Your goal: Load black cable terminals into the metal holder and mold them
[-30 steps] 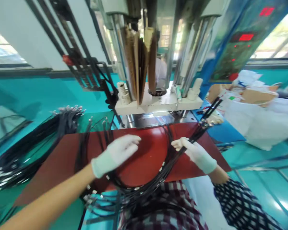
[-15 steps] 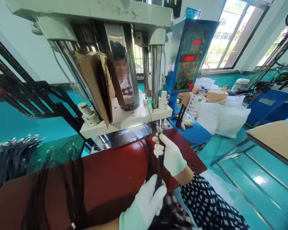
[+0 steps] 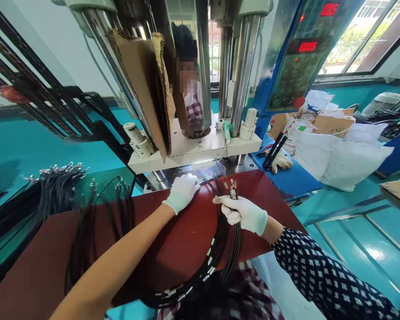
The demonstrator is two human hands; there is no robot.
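Black cable bundle (image 3: 231, 242) draped across red table (image 3: 166, 249), limp and light, best gripped just behind metal terminals (image 3: 231, 189), pinched there by closed right hand (image 3: 243, 214); left hand (image 3: 182, 192) loosely open, fingertips at press base (image 3: 193, 153).

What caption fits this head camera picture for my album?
Gloved right hand pinches black cables by their metal ends; gloved left hand reaches under the press plate.
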